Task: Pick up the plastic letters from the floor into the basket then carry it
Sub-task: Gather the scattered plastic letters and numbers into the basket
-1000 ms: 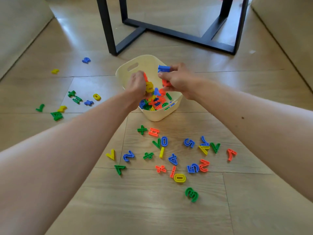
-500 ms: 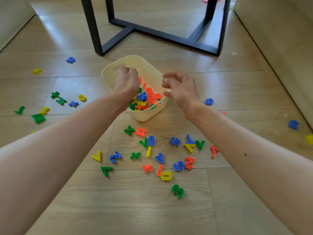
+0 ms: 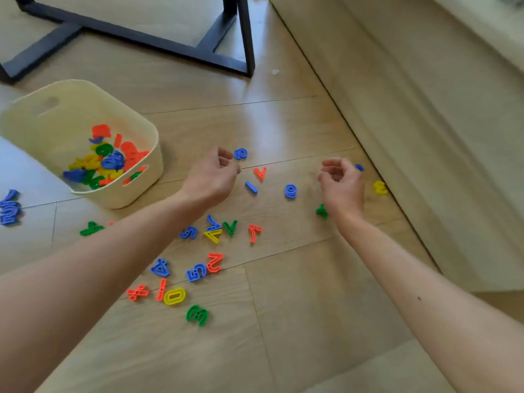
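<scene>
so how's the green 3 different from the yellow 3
The green 3 lies on open floor nearest the camera; the yellow 3 lies beside the sofa base, past the right hand. The green 3 shows sharp, the yellow 3 blurred. Both lie flat on the floor, outside the basket.

Single head view, angled down-forward, close over floor (image 3: pixel 297 321), arms' reach.

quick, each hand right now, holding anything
Left hand: open, fingers loosely curled, holding nothing.
Right hand: open, fingers loosely curled, holding nothing.
</scene>
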Demonstrator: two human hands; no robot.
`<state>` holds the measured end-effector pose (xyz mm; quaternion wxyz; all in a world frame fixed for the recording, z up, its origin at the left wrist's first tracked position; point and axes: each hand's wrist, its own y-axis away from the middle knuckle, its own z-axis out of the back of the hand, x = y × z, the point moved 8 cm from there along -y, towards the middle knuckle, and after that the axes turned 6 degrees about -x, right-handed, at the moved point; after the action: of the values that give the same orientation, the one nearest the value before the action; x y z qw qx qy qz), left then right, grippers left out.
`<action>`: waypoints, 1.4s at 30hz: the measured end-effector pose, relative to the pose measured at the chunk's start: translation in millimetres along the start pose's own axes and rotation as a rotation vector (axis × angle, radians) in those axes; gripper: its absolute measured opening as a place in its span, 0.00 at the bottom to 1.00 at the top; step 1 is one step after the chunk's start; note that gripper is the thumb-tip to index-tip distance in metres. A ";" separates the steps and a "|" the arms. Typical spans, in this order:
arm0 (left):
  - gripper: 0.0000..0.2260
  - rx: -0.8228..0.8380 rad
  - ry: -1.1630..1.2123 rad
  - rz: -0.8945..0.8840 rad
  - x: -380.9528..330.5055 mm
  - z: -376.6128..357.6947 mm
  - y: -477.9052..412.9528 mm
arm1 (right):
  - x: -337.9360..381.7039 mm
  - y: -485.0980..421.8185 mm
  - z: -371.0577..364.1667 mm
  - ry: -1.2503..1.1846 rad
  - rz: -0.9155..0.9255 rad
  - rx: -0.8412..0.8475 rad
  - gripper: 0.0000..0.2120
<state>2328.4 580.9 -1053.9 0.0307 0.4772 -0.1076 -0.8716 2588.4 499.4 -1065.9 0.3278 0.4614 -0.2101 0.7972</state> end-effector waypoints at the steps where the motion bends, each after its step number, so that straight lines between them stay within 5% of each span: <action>1: 0.13 0.032 -0.019 -0.005 1.8 -10.4 -3.2 | -9.3 -8.2 10.2 0.070 0.001 -0.012 0.10; 6: 0.16 0.108 -0.143 -0.085 2.6 -44.6 -27.2 | -47.0 -43.0 38.1 0.559 0.008 0.050 0.23; 10: 0.18 0.122 -0.367 -0.233 -8.9 -62.6 -50.4 | -69.1 -51.6 43.6 0.697 -0.069 0.040 0.28; 17: 0.20 0.192 -0.576 -0.404 -12.7 -88.9 -74.1 | -53.7 -62.4 40.1 0.602 0.087 -0.060 0.21; 31: 0.20 0.104 -0.723 -0.563 -18.7 -80.2 -71.3 | -49.5 -97.1 23.5 0.747 0.141 0.102 0.18; 35: 0.17 0.191 -0.719 -0.604 -14.7 -85.0 -58.7 | -45.2 -85.4 15.5 0.724 0.147 0.141 0.18; 42: 0.20 0.364 -0.640 -0.657 -11.3 -96.9 -30.3 | -16.1 -10.1 -27.5 0.629 0.363 0.487 0.12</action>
<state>2417.3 596.8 -1101.6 -0.3642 0.1919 -0.1059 -0.9052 2585.0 518.7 -1093.0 0.1120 0.2154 0.0164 0.9699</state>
